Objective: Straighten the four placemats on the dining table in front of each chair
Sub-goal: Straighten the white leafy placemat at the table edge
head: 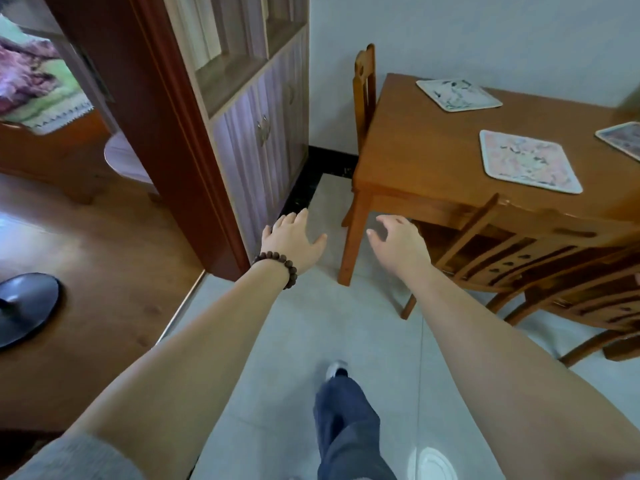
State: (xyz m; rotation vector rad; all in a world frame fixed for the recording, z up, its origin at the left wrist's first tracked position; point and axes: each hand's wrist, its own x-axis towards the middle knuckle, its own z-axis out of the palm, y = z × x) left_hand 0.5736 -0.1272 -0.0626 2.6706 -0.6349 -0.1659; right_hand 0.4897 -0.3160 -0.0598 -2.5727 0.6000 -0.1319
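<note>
A wooden dining table (415,143) stands at the right. On it lie three visible placemats: a pale one (458,94) at the far side, a pinkish one (528,161) near the front edge, and a third (623,137) cut off at the right edge of the view. All three sit askew to the table edges. My left hand (292,239), with a bead bracelet on the wrist, and my right hand (398,242) are stretched forward over the floor, left of the table. Both are open and hold nothing.
One wooden chair (364,95) stands at the table's far left side, another (540,258) is pushed in at the near side. A cabinet (256,109) and a red-brown door frame (156,126) are to the left. A dark round base (24,306) sits on the wood floor.
</note>
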